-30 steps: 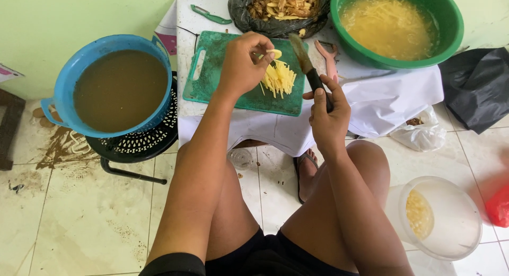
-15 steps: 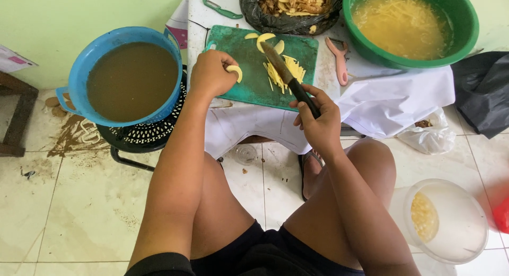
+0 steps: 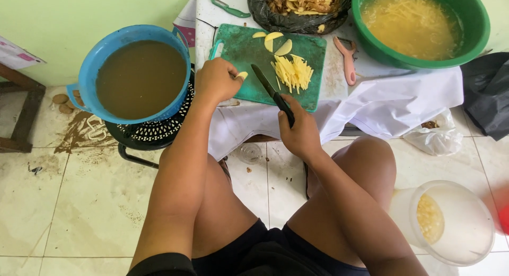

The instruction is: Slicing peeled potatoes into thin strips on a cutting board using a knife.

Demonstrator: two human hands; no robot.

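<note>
Potato slice (image 3: pixel 242 75), pale yellow and curved, sits pinched in the left hand (image 3: pixel 216 81) at the near left edge of the green cutting board (image 3: pixel 246 48). Right hand (image 3: pixel 299 130) grips a dark knife (image 3: pixel 270 90), blade lying across the board. Thin yellow strips (image 3: pixel 293 72) and three slices (image 3: pixel 274 39) lie beyond, near a green basin (image 3: pixel 382 49).

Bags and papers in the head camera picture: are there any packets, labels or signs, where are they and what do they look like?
Black plastic bag: behind the green cutting board, open, full of peelings.
Second black bag: far right, crumpled.
White plastic bag: on the floor, right, crumpled.
Printed paper: left edge by the wall, white with pink.
Printed sheet: beside the blue tub, white and pink.
No screens.
</note>
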